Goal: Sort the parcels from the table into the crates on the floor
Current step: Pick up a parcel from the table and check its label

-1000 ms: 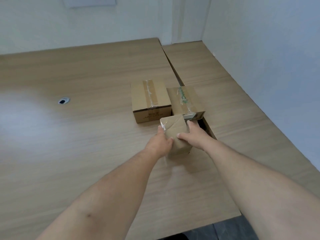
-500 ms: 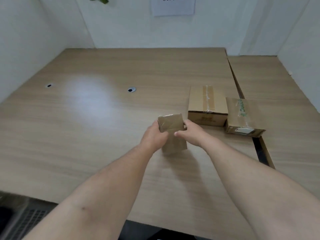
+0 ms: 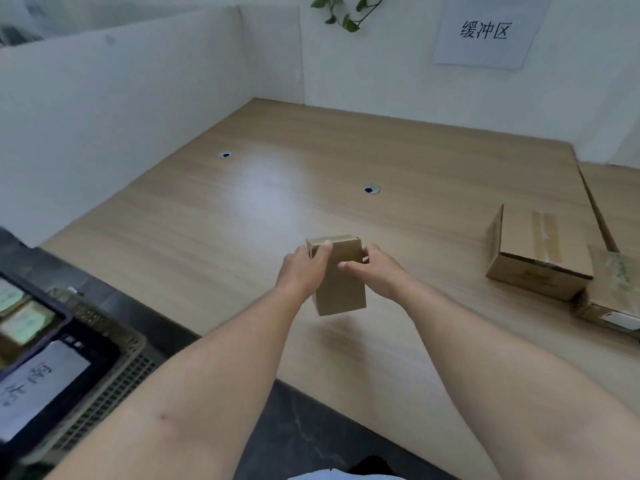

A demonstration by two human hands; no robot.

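A small brown cardboard parcel (image 3: pixel 341 289) hangs upright above the wooden table (image 3: pixel 242 216), held between both hands. My left hand (image 3: pixel 303 270) grips its left side, thumb over the top edge. My right hand (image 3: pixel 375 270) grips its right side with fingers curled across the front. Two more parcels lie at the right of the table: a taped box (image 3: pixel 540 258) and, beside it at the frame edge, a flatter box with green print (image 3: pixel 613 296). A slatted crate (image 3: pixel 104 368) stands on the floor at the lower left, partly cut off.
A dark bin (image 3: pixel 38 372) with a white paper label sits inside the crate, with green-labelled packets (image 3: pixel 24 322) in it. White partition walls (image 3: pixel 114 98) close the table's left and back. A paper sign (image 3: pixel 485 29) hangs on the back wall. Dark floor (image 3: pixel 304 431) lies below the table edge.
The view has swung left, so the two boxes on the table slid to the right edge and the floor crate came into sight. Both hands still hold the small parcel, carried leftward.
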